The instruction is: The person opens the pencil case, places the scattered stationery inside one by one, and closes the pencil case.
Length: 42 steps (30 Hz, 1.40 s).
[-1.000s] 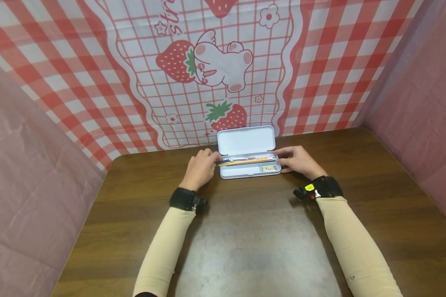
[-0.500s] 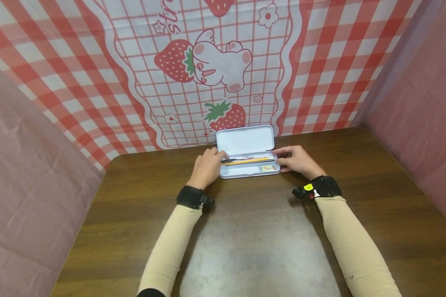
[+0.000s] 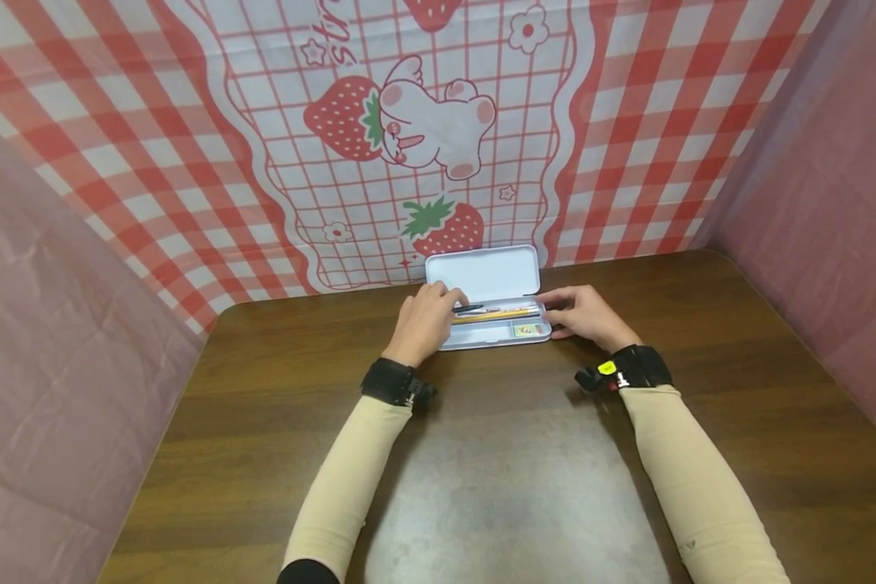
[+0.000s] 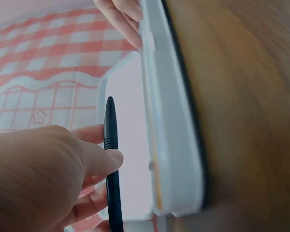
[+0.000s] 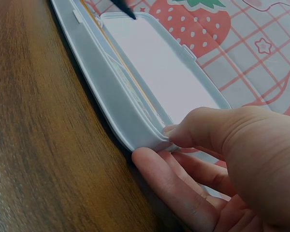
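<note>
My left hand (image 3: 425, 323) pinches a black pen (image 4: 111, 145) between thumb and fingers, above the left part of an open pencil case (image 3: 482, 334). In the left wrist view the pen stands clear of the case, its tapered end pointing up the picture. The case is pale and shallow, its lid (image 3: 485, 272) raised at the back. Inside lie a yellow pencil (image 3: 492, 317), other slim items and a small patterned piece (image 3: 528, 330) in the right compartment. My right hand (image 3: 587, 316) grips the case's right end, thumb on the rim and fingers against the outside.
The case stands on a brown wooden table (image 3: 526, 454), near its back edge. Right behind it hangs a red-and-white checked cloth (image 3: 650, 105) with strawberries. Pink cloth (image 3: 818, 186) closes off both sides.
My left hand has moved right with the black pen, from the case's left end to over its left part. The right hand has stayed at the right end.
</note>
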### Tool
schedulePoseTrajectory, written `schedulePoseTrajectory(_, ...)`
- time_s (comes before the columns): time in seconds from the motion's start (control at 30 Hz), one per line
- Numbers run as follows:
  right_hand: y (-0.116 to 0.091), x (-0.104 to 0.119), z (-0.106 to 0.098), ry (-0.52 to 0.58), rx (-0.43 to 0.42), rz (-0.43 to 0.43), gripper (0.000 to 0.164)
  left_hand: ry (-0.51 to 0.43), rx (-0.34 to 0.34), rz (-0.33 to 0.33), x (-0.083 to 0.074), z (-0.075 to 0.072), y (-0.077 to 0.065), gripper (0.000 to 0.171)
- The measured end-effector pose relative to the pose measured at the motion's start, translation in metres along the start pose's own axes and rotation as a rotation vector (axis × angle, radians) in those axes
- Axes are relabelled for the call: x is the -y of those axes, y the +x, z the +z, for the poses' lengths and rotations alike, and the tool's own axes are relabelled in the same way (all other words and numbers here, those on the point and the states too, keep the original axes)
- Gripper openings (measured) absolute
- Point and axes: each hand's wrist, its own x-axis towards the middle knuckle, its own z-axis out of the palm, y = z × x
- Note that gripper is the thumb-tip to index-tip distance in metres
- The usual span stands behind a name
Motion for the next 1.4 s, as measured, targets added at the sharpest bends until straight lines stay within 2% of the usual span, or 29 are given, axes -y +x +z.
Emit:
schedulePoseTrajectory(0.27, -0.002, 0.001, 0.0, -0.006, -0.013, 0.009, 0.045, 0.022, -0.047, 0.046, -0.025, -0.01, 0.014, 0.03)
schedulePoseTrajectory(0.47, -0.002, 0.002, 0.001, 0.004, -0.005, -0.002, 0.044, 0.036, -0.008, 0.066, -0.041, 0.0, 0.011, 0.032)
schedulePoseTrajectory(0.63, -0.002, 0.002, 0.0, 0.005, 0.004, -0.008, 0.043, 0.031, -0.003, 0.097, -0.048, 0.007, 0.007, 0.028)
schedulePoseTrajectory(0.83, -0.002, 0.002, 0.0, -0.021, -0.007, -0.022, 0.042, 0.024, 0.017, 0.106, -0.051, 0.01, 0.007, 0.027)
schedulePoseTrajectory(1.4, -0.001, 0.002, 0.0, -0.02, -0.008, -0.01, 0.043, 0.002, 0.103, 0.033, -0.046, 0.015, 0.004, 0.031)
